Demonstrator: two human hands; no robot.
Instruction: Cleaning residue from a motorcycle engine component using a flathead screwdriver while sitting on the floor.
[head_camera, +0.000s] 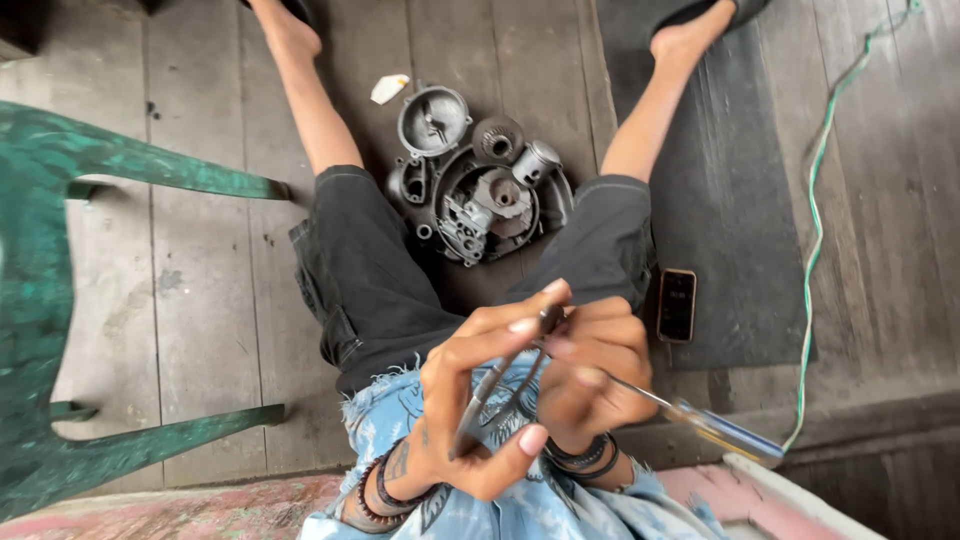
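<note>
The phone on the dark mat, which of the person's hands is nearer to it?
Right. The right hand is just beside the phone; the left hand, gripping pliers, sits farther away.

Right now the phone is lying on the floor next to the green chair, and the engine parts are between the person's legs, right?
Not quite. The head view shows the phone lying on the dark mat, far from the green chair. The engine parts are indeed between the legs.
</note>
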